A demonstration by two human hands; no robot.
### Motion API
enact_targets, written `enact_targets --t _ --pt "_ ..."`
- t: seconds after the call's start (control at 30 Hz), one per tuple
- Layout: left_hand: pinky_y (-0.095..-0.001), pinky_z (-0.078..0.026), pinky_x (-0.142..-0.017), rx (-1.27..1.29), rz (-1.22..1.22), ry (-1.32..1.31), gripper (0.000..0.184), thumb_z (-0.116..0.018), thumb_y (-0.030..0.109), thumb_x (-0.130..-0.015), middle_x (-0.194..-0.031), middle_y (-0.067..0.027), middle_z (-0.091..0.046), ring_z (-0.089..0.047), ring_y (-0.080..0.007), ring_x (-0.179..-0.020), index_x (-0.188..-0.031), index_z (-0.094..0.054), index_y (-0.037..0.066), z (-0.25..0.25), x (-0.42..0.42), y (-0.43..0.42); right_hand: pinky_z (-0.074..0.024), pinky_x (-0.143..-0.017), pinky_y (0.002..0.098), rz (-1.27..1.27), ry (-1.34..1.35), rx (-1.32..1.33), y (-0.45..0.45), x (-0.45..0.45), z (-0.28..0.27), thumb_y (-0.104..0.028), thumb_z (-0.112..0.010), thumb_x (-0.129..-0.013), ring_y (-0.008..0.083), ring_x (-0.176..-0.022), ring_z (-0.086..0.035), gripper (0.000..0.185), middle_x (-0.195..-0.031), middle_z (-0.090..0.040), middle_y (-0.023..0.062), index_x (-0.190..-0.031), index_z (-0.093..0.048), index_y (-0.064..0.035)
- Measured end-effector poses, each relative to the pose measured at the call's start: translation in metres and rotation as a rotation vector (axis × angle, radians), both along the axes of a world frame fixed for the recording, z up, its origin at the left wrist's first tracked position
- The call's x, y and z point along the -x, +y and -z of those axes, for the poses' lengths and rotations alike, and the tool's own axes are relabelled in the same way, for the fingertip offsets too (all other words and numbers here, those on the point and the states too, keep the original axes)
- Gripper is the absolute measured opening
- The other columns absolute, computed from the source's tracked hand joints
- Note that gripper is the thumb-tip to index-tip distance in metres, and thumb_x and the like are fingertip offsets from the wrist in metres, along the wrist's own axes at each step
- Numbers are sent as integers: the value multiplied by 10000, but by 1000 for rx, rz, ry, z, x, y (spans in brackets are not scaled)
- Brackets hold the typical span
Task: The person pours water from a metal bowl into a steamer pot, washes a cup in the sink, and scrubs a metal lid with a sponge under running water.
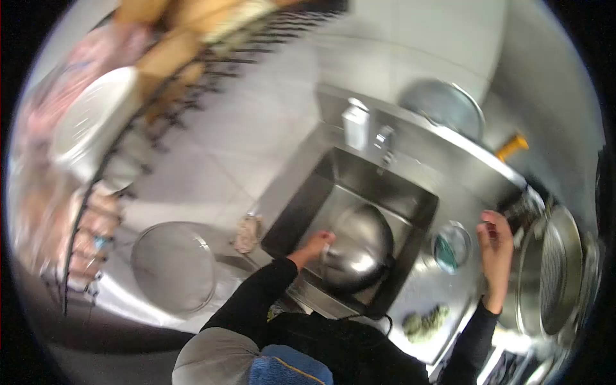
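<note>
The left hand (316,245) is too blurred at the left side of the metal bowl (359,253) to tell whether it grips, and the bowl hides part of the floor of the sink (301,215). On the right, the green thing (444,251) in a small round container (463,239) is unclear, as is the greenish lump (425,323) on the near counter. The sink's back ledge (475,142) covers the lower part of the orange handle (512,147), while the near edge cuts off the grey cap (218,356) and blue cloth (289,367).
</note>
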State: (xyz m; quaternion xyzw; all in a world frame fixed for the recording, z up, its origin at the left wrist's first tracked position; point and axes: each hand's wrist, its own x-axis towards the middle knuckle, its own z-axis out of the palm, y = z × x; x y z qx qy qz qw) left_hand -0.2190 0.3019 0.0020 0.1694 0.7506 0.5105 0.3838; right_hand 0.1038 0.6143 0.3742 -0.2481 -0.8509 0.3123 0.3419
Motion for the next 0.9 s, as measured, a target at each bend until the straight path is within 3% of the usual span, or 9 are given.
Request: enact_targets --t 0.1,0.17,0.23,0.33,0.4,0.53,0.6,0.7,0.9 --pt "-375 -460 -825 7 114 9 327 -573 278 -932 -976 -91 -621 -578 -198 -922 -1138 -542 26 -46 -35 0 -428 -725 234 -282 244 -153 -45 73 -98 -24 -650 -840 112 -789 -518 123 -985 -612 64 -958 -624 0" --pt "-394 -458 -857 -98 7 355 407 -577 303 -917 -1042 -128 -615 -585 -232 -977 -1207 -504 26 26 -46 2 -414 -669 229 -544 396 -281 -85 121 -164 -14 -665 -822 116 -754 -516 89 -913 -609 77 -905 -635 5" --pt "-376 -457 -874 30 -83 214 480 -602 305 -913 -1133 -131 -580 -561 -221 -1026 -1262 -450 12 -3 -61 4 -415 -645 233 -770 509 -374 -125 159 -222 -20 -659 -829 109 -726 -518 70 -850 -609 65 -885 -636 16" --pt "-392 -465 -879 116 -174 291 477 -605 339 -869 -1099 -165 -620 -602 -304 -1021 -1233 -505 47 -20 -74 5 -449 -684 250 -1180 445 -317 -193 217 -292 -196 -653 -888 107 -778 -540 236 -881 -601 55 -983 -605 14" --pt "-391 -464 -882 100 -203 221 473 -608 334 -867 -1103 -154 -623 -602 -291 -1027 -1234 -511 51 -15 -69 3 -480 -733 259 -1059 156 -410 -239 233 -316 -322 -669 -872 131 -845 -597 407 -946 -645 82 -1103 -584 3" --pt "-383 -447 -880 -47 -248 157 360 -593 245 -863 -1049 -102 -629 -578 -232 -1018 -1162 -545 50 23 -66 -6 -480 -875 341 -999 432 -759 -296 253 -303 -438 -780 -716 290 -1132 -569 767 -1281 -536 216 -1307 -483 -48" --pt "-381 -441 -774 -159 -187 145 136 -543 138 -859 -862 -67 -561 -516 -197 -839 -943 -515 36 -40 -73 -20 -475 -878 341 -960 412 -795 -281 245 -294 -428 -780 -714 288 -1122 -567 756 -1264 -537 210 -1294 -479 -50" --pt "-358 -480 -654 -5 -311 -70 189 -539 73 -873 -872 -109 -623 -594 -194 -757 -1058 -550 35 -30 -54 -23 -467 -882 342 -880 301 -775 -234 220 -280 -414 -780 -710 285 -1107 -563 739 -1238 -539 201 -1276 -473 -51" --pt "-391 -481 -670 100 -395 -463 387 -573 427 -903 -895 -96 -665 -635 -234 -788 -1033 -639 68 1 -2 -35 -452 -890 344 -570 -32 -555 -146 140 -239 -385 -781 -704 280 -1078 -556 706 -1187 -542 183 -1239 -461 -55"
